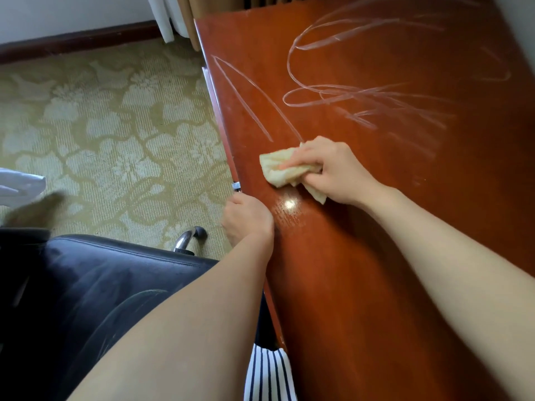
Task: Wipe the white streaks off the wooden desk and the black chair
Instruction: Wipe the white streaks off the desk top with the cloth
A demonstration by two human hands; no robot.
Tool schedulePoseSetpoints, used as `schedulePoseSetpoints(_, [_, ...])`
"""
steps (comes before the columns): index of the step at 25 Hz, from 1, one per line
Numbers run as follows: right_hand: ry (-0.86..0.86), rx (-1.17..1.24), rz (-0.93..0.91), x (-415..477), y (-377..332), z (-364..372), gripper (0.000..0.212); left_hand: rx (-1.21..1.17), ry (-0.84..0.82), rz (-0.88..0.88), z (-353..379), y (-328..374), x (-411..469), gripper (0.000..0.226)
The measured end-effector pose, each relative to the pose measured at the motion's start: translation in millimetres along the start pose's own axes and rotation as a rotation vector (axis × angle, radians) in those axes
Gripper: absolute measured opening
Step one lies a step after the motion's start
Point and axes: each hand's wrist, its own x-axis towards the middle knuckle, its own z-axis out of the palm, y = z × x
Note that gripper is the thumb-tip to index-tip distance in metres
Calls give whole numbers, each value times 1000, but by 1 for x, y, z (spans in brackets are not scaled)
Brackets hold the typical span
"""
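A glossy reddish wooden desk [376, 256] fills the right side. White streaks [362, 96] loop and scribble across its far half, and two straight ones run down to a cream cloth [278, 169]. My right hand [327, 169] grips that crumpled cloth and presses it on the desk near the left edge. My left hand [246, 218] holds the desk's left edge, fingers curled over it. The black chair [95, 285] sits at the lower left, with faint white streaks [136, 308] on its seat beside my left forearm.
Patterned green carpet [115, 134] covers the floor left of the desk. A chrome chair leg [188, 237] sticks out near the desk edge. Curtains [185, 13] hang at the desk's far corner. A white object [20, 183] lies at the left border.
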Motion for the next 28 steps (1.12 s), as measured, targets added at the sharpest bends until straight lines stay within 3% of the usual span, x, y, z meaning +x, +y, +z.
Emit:
schedulePoseSetpoints(6, [419,60,205,76,-23,29,27,-4,26,-14,2,0,-2,49])
schedulePoseSetpoints(8, [472,22,264,84,-31,42,29,-4,34,-20,1,0,1,49])
schedulePoseSetpoints(15, [128,86,-33,35,-39,50,41,24,18,-19,1,-2,6,50])
schedulePoseSetpoints(28, [109,-15,-4,-3,-37,47,36,88,-5,24,-3,0,4,45])
